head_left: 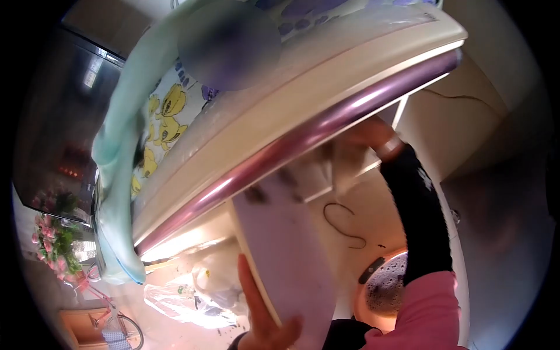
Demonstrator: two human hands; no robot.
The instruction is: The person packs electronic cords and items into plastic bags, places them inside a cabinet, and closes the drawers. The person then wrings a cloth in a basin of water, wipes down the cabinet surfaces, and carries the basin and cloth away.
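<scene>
A long pale lavender panel (pixel 286 256) slants up from the bottom middle, its far end marked with dark smudges. My left hand (pixel 265 321) is closed around its left edge, fingers along one side and thumb over the face. A large cream appliance (pixel 326 76) with a shiny purple trim strip (pixel 291 143) crosses the view above the panel. My right hand (pixel 370 135), in a black and pink sleeve, reaches just beneath the trim, near pale frame-like parts. Its fingers are blurred and partly hidden, so what they touch cannot be made out.
An orange basin (pixel 360 300) of dark, foamy liquid stands below my right forearm. A thin dark cord (pixel 344 233) curls near it. Clear plastic bags (pixel 192 300) lie at lower left. Pink flowers (pixel 55 245) and a dark screen (pixel 58 122) are at far left. Patterned cloth (pixel 166 122) covers the appliance.
</scene>
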